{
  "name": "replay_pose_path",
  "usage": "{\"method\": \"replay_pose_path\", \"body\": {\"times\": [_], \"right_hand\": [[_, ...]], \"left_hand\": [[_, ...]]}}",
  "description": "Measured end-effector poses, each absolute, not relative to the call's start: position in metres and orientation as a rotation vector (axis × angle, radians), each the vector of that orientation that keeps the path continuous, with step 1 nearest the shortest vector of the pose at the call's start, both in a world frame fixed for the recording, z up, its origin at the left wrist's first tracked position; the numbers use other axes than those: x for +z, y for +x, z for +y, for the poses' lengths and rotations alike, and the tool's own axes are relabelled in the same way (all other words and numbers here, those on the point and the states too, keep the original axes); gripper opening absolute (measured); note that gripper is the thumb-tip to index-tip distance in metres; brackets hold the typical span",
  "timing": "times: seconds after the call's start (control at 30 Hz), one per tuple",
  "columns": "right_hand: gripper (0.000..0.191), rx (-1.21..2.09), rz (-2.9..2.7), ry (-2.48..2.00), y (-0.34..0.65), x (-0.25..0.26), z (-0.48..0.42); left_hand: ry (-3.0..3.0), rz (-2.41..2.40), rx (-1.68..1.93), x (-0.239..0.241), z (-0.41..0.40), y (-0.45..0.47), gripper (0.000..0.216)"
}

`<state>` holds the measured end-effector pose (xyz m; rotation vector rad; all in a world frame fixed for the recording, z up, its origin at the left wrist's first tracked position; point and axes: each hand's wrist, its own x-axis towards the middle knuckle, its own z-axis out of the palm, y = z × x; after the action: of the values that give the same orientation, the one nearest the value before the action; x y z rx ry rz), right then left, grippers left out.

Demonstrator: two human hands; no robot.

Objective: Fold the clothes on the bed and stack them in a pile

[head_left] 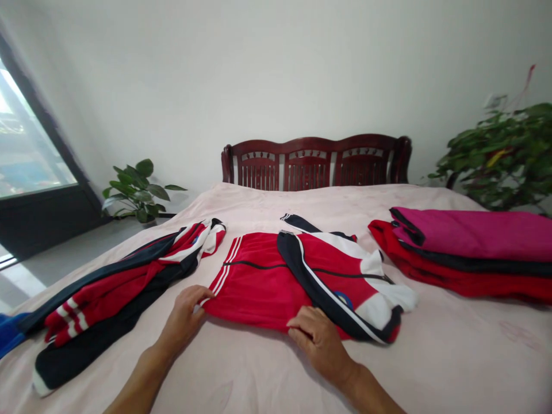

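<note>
A red, white and navy zip jacket (259,287) lies on the bed, its striped hem toward the left and its collar toward the right. One navy sleeve is laid across the front; the other cuff shows beyond the far edge. My left hand (190,307) pinches the near corner of the striped hem. Closed on the near side edge of the jacket, around its middle, is my right hand (317,339), fingers curled over the cloth. A second jacket (116,287) in similar colours lies loosely spread at the left.
Folded clothes in magenta (474,233) and red (457,279) are stacked on the right. A pink sheet (259,374) covers the bed. Behind stands a dark wooden headboard (319,164). Potted plants flank the bed, one left (138,190) and one right (509,155).
</note>
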<state>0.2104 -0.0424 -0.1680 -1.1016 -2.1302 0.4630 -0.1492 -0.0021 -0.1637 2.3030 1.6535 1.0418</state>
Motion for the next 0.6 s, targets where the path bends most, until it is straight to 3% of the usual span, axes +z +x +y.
{"method": "replay_pose_path", "body": {"times": [0.13,0.27,0.33,0.47,0.6], "right_hand": [[0.007,0.417,-2.471,-0.998,0.204,-0.165,-0.06],[0.011,0.456,-2.483,-0.904,0.209,-0.156,-0.062],[0.023,0.476,-2.334,-0.963,0.225,-0.145,-0.054],[0.031,0.178,-1.776,-1.419,0.285,-0.121,-0.027],[0.044,-0.271,-1.576,-2.06,0.35,-0.124,-0.009]], "left_hand": [[2.386,1.893,1.037,-0.166,0.004,-0.155,0.021],[2.324,2.042,0.858,-0.174,0.002,-0.16,0.03],[2.284,2.078,0.838,-0.176,0.0,-0.165,0.033],[2.294,2.075,1.029,-0.17,-0.004,-0.171,0.033],[2.393,1.736,1.243,-0.159,-0.014,-0.142,0.027]]}}
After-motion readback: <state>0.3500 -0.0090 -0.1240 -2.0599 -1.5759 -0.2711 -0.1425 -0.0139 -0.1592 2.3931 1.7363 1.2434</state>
